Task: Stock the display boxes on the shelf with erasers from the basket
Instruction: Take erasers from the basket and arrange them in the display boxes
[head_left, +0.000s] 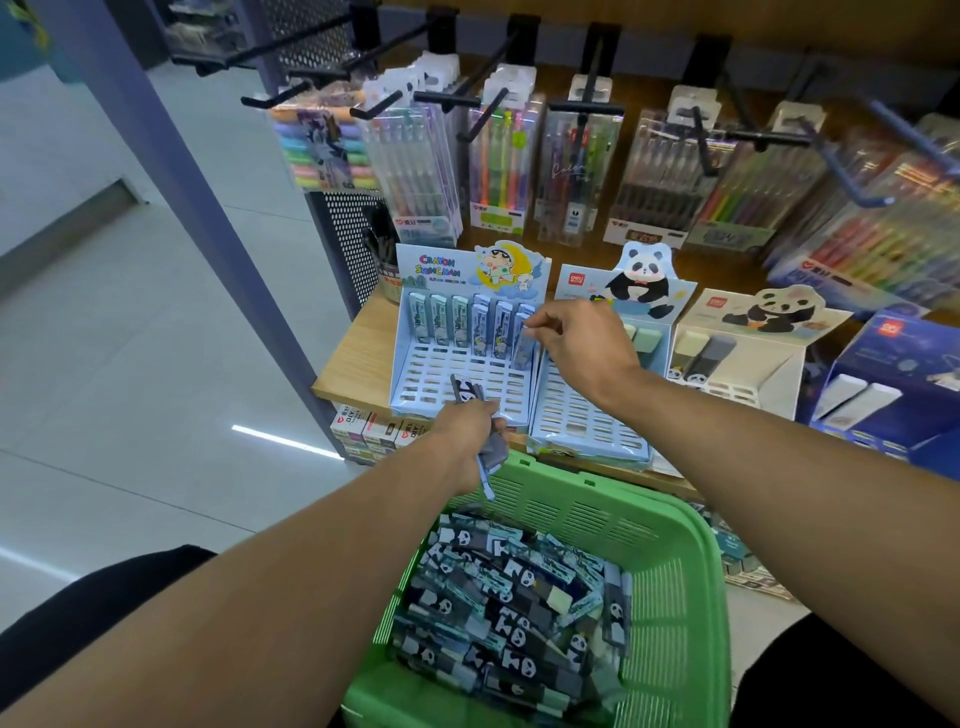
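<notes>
Right hand (576, 348): reached forward over the shelf, fingers curled, thumb and forefinger pinching the top of the rightmost eraser (523, 340) in the back row of the Crayon box (415, 384). That eraser stands slightly tilted at the box's right wall.

Left hand (467, 436): held just above the far rim of the basket, in front of the Crayon box. Fingers wrapped round a small bundle of erasers (475, 415); one panda-print end sticks up above the fist, a pale blue end pokes out below. Exact count in the fist not readable.

Crayon box: pale blue, slotted floor, cartoon header card. Back row holds six upright erasers side by side; the front rows of slots are bare.

Panda box (587, 421): just right of the Crayon box, touching it, same slotted floor, panda header. Two pale erasers visible at its back right, partly hidden by the right wrist.

Second panda box (748, 374): white, further right, with a cream eraser and a grey one at the back.

Blue box (893, 374): at far right, two white blocks in it.

Basket (675, 551): green plastic, slotted walls, near the person and below the shelf edge. Holds a loose heap of erasers in panda sleeves, lying every which way.

Shelf (358, 358): wood top. Pen packs (498, 166) hang on black hooks behind the boxes.
</notes>
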